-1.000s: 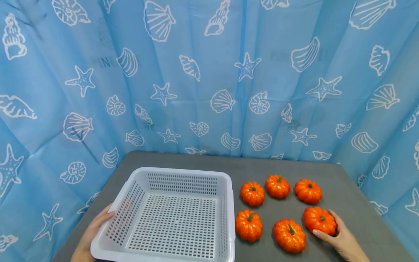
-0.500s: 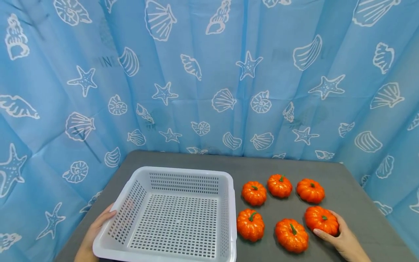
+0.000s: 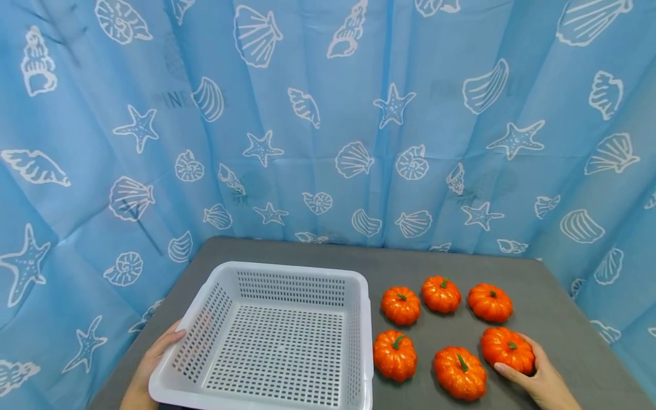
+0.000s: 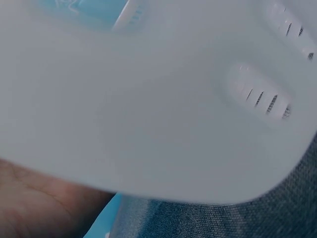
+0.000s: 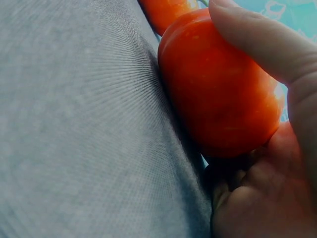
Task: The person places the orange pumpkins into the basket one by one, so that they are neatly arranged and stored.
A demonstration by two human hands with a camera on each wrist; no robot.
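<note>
On the left, a white plastic basket (image 3: 277,353) with slotted walls and a perforated base lies on the table. My left hand (image 3: 154,364) grips its left side, fingertips at the rim; in the left wrist view the pale basket wall (image 4: 148,114) hides most of the fingers, and part of the palm (image 4: 39,203) shows below. Over on the right, my right hand (image 3: 538,373) holds a small orange pumpkin (image 3: 507,348) with a green stem. The right wrist view has the thumb on top of this pumpkin (image 5: 218,89) and the other fingers around its far side, close over the cloth.
Several more orange pumpkins (image 3: 460,373) stand between the basket and my right hand, one (image 3: 395,356) right beside the basket's wall. A grey cloth covers the table (image 3: 410,259). Blue curtains (image 3: 328,131) with white shell prints hang behind and at both sides.
The head view has shifted slightly, so everything sits a little further right in it. Both hands keep their hold; basket and pumpkins stay in place.
</note>
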